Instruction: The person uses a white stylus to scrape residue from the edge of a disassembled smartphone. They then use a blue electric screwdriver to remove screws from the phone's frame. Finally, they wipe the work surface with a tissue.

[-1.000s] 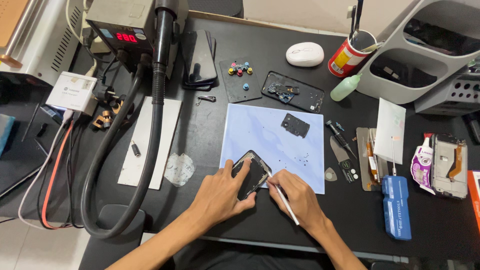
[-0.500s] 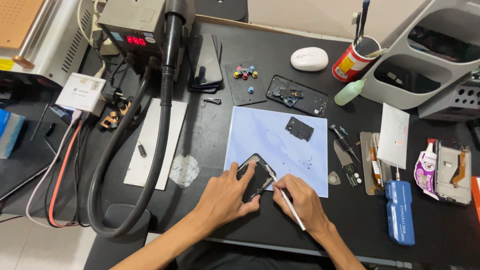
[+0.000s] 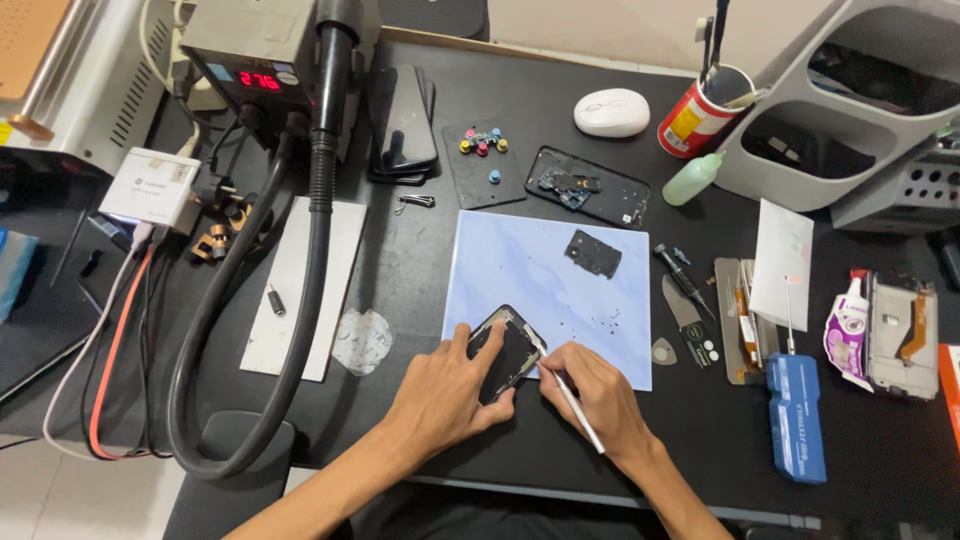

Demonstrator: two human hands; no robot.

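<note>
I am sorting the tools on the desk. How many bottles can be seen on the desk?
2. A pale green squeeze bottle stands beside the red cup at the back. A white glue bottle lies near the right edge of the desk. Others may be hidden inside the grey organiser.

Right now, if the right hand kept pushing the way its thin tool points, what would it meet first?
The right hand aims its thin white tool up-left at the edge of the opened phone, which the left hand steadies. It would probably meet that edge first; contact may already exist, but depth is unclear.
</note>
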